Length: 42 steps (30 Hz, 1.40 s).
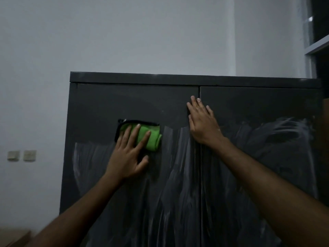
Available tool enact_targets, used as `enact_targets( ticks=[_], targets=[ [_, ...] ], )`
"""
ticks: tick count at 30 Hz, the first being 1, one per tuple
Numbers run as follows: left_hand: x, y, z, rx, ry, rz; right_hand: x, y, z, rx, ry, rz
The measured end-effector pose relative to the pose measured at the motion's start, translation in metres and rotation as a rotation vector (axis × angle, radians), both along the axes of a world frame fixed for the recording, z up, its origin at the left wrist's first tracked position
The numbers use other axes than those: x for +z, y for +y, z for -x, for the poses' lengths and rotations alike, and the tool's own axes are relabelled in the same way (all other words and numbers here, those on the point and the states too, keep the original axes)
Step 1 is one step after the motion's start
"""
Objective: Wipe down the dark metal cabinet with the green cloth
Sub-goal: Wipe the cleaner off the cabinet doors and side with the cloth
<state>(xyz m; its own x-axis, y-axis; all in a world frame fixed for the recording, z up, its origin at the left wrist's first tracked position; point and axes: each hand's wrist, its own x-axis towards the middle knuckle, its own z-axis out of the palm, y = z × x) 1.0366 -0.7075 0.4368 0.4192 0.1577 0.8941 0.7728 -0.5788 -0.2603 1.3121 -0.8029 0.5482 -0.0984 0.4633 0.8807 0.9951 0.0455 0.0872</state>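
The dark metal cabinet (258,104) fills the middle and right of the head view, its two doors closed and streaked with whitish wet marks lower down. A folded green cloth (152,138) with a dark edge lies flat against the left door. My left hand (130,154) presses it there with straight, spread fingers. My right hand (202,120) lies flat on the seam between the two doors, fingers straight and pointing up.
A pale wall (124,32) rises behind and to the left of the cabinet, with two light switches (22,155) low on the left. A window frame (316,47) stands at the upper right. A brown box corner (14,237) shows at the bottom left.
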Motion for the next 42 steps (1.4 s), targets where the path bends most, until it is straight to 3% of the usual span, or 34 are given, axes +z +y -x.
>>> enact_targets(
  ticks=[3, 7, 11, 15, 17, 21, 23, 25, 28, 32, 36, 38, 42],
  targets=[
    [0.011, 0.008, 0.031, 0.016, -0.057, -0.009, 0.002, -0.005, -0.008, 0.015, -0.059, 0.017],
    [0.085, -0.001, -0.001, 0.031, -0.299, 0.031, 0.002, -0.016, -0.032, 0.012, -0.165, 0.008],
    [0.069, -0.010, -0.055, -0.018, -0.047, -0.054, 0.000, -0.020, -0.054, -0.057, -0.053, -0.092],
    [0.026, 0.007, -0.019, -0.068, 0.190, -0.170, 0.002, -0.019, -0.065, -0.058, -0.012, -0.091],
    [0.042, 0.010, -0.005, -0.057, 0.158, -0.181, 0.003, -0.019, -0.067, -0.038, -0.008, -0.099],
    [0.101, -0.014, -0.050, -0.060, -0.167, -0.027, 0.002, -0.019, -0.068, -0.006, 0.013, -0.096],
    [0.105, -0.028, -0.090, -0.070, -0.095, -0.003, 0.003, -0.020, -0.072, -0.001, 0.007, -0.089],
    [0.082, -0.036, -0.115, -0.067, 0.119, -0.053, 0.005, -0.023, -0.075, 0.004, -0.019, -0.083],
    [0.038, -0.028, -0.106, -0.088, 0.291, -0.135, 0.010, -0.030, -0.082, 0.023, -0.066, -0.071],
    [0.047, -0.020, -0.081, -0.069, 0.154, -0.145, 0.014, -0.036, -0.093, 0.066, -0.105, -0.042],
    [0.092, -0.042, -0.141, -0.057, -0.154, -0.001, 0.019, -0.040, -0.104, 0.206, -0.094, -0.025],
    [0.093, -0.054, -0.177, -0.048, -0.136, 0.008, 0.019, -0.043, -0.112, 0.252, -0.103, -0.043],
    [0.047, -0.056, -0.183, -0.018, 0.087, -0.073, 0.014, -0.049, -0.138, 0.211, -0.111, -0.074]
  ],
)
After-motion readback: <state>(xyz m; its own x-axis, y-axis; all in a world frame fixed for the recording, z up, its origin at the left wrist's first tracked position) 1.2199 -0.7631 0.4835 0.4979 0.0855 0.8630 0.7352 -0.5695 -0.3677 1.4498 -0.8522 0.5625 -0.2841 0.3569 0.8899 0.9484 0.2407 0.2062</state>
